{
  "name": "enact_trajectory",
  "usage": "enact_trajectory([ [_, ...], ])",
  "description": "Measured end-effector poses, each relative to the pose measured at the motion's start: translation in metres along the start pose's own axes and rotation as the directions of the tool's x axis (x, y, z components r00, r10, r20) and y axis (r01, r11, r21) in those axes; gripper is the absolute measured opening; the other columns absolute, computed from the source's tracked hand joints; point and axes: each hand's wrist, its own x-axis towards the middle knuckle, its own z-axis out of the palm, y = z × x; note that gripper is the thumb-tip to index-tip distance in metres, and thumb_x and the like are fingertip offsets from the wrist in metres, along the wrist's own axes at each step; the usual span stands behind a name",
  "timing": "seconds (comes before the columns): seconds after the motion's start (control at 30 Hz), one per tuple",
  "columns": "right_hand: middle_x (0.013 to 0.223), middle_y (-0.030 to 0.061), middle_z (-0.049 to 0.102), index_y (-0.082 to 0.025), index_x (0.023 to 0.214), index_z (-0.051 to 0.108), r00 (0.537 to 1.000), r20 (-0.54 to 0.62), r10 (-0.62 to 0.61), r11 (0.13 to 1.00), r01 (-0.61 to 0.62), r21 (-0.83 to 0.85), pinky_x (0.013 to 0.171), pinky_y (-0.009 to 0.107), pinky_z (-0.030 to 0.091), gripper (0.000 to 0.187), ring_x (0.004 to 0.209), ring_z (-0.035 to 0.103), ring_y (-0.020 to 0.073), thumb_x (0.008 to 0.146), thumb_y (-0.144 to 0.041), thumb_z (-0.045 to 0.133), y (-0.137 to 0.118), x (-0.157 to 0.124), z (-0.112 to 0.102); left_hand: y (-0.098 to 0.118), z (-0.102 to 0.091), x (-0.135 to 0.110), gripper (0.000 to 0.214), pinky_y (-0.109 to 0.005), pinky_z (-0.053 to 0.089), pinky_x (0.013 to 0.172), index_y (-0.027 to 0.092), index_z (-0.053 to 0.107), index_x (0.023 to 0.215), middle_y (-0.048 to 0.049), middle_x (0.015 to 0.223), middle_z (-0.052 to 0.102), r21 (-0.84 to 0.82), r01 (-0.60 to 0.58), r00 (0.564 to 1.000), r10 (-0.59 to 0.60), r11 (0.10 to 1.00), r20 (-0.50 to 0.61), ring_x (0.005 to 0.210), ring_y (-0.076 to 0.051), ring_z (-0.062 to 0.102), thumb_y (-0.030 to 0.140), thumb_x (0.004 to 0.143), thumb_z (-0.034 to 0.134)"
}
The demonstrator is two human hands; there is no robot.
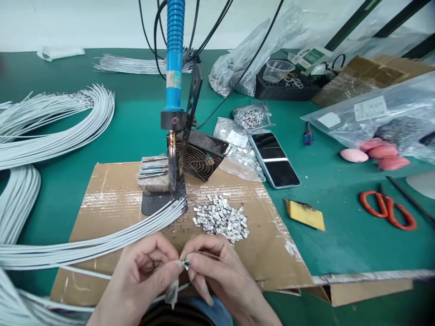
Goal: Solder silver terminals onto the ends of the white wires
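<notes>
My left hand [144, 276] is closed, thumb and index finger pinching the end of a white cable. Fingertips of my right hand [220, 271] meet it there, closed on a small silver metal connector [186, 265] at the cable's tip. A thin wire runs across my right hand; its end is hidden. From my left fingers hangs a pale, wrinkled scrap [172, 293] that I cannot make out. Beyond my hands lies a pile of small metal connectors [222, 218]. To their left, a bundle of white cables [112, 237] rests with its ends on a dark base plate [151, 206].
A blue-handled soldering iron [174, 59] stands upright in a holder, beside a fan [200, 156]. Cardboard [112, 190] covers the mat's middle. At right are a phone [276, 160], yellow sponge [306, 214] and red-handled scissors [387, 209]. Coiled cables [98, 113] lie left.
</notes>
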Motion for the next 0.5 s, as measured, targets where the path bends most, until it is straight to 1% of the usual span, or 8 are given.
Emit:
enact_trajectory([
  [0.1,0.052,-0.0007,0.066,-0.015,0.072,0.083,0.994,0.029,0.103,0.995,-0.103,0.006,0.032,0.013,0.040,0.033,0.033,0.050,0.0047,0.064,-0.044,0.096,-0.002,0.001,-0.001,0.001,-0.005,-0.002,0.041,-0.020,0.029,0.051,0.016,0.073,0.066,0.0000,0.054,0.062,0.068,0.036,0.998,-0.039,0.997,0.042,0.050,-0.008,0.043,0.053,0.071,0.091],
  [0.13,0.052,0.0003,0.066,-0.014,0.071,0.083,0.993,0.025,0.117,0.993,-0.117,-0.004,0.031,0.014,0.040,0.035,0.033,0.051,0.0056,0.062,-0.044,0.097,-0.003,0.001,0.000,0.001,-0.006,-0.001,0.042,-0.020,0.029,0.052,0.016,0.072,0.066,0.0000,0.054,0.062,0.099,0.041,0.998,-0.045,0.994,0.046,0.050,-0.009,0.043,0.054,0.071,0.090],
  [0.2,0.053,0.0014,0.068,-0.013,0.072,0.083,0.996,-0.019,0.085,0.996,-0.086,-0.034,0.032,0.015,0.040,0.035,0.033,0.051,0.0059,0.061,-0.043,0.097,-0.005,0.001,-0.001,0.002,-0.006,0.001,0.043,-0.021,0.030,0.053,0.017,0.071,0.067,-0.0002,0.055,0.062,0.154,0.034,0.999,-0.039,0.987,0.034,0.053,-0.010,0.044,0.057,0.074,0.086],
  [0.27,0.056,0.0003,0.068,-0.014,0.076,0.084,0.993,-0.113,-0.025,0.997,0.016,-0.078,0.036,0.015,0.041,0.031,0.035,0.050,0.0044,0.066,-0.041,0.095,-0.008,-0.001,-0.002,0.002,-0.004,0.004,0.043,-0.022,0.032,0.056,0.018,0.071,0.071,-0.0003,0.058,0.062,0.195,0.023,0.999,-0.027,0.981,0.019,0.056,-0.012,0.046,0.059,0.079,0.081],
  [0.3,0.058,-0.0006,0.069,-0.015,0.078,0.084,0.981,-0.167,-0.100,0.991,0.083,-0.108,0.038,0.015,0.042,0.029,0.036,0.050,0.0038,0.070,-0.041,0.093,-0.010,-0.003,-0.004,0.002,-0.003,0.006,0.042,-0.023,0.033,0.057,0.019,0.072,0.075,-0.0003,0.060,0.062,0.209,0.016,1.000,-0.017,0.978,0.003,0.057,-0.013,0.046,0.060,0.080,0.080],
  [0.37,0.062,-0.0019,0.069,-0.018,0.083,0.084,0.934,-0.253,-0.251,0.961,0.209,-0.181,0.041,0.016,0.045,0.025,0.040,0.049,0.0039,0.077,-0.042,0.089,-0.014,-0.007,-0.008,0.003,0.001,0.008,0.041,-0.024,0.033,0.056,0.019,0.074,0.080,0.0000,0.061,0.061,0.217,0.005,1.000,0.001,0.976,-0.029,0.058,-0.014,0.046,0.060,0.080,0.079],
  [0.43,0.066,-0.0012,0.070,-0.020,0.086,0.085,0.886,-0.288,-0.363,0.920,0.291,-0.263,0.044,0.017,0.048,0.019,0.044,0.053,0.0055,0.082,-0.038,0.086,-0.018,-0.013,-0.013,0.004,0.004,0.009,0.041,-0.024,0.033,0.057,0.018,0.074,0.081,0.0001,0.062,0.061,0.187,-0.013,0.999,0.022,0.982,-0.043,0.059,-0.014,0.047,0.059,0.080,0.080],
  [0.5,0.069,-0.0002,0.070,-0.021,0.086,0.086,0.864,-0.281,-0.418,0.888,0.322,-0.329,0.047,0.018,0.050,0.011,0.049,0.057,0.0073,0.083,-0.032,0.086,-0.022,-0.017,-0.015,0.005,0.006,0.009,0.041,-0.023,0.035,0.059,0.017,0.072,0.079,0.0003,0.063,0.062,0.154,-0.043,0.998,0.049,0.987,-0.039,0.061,-0.013,0.048,0.057,0.081,0.080],
])
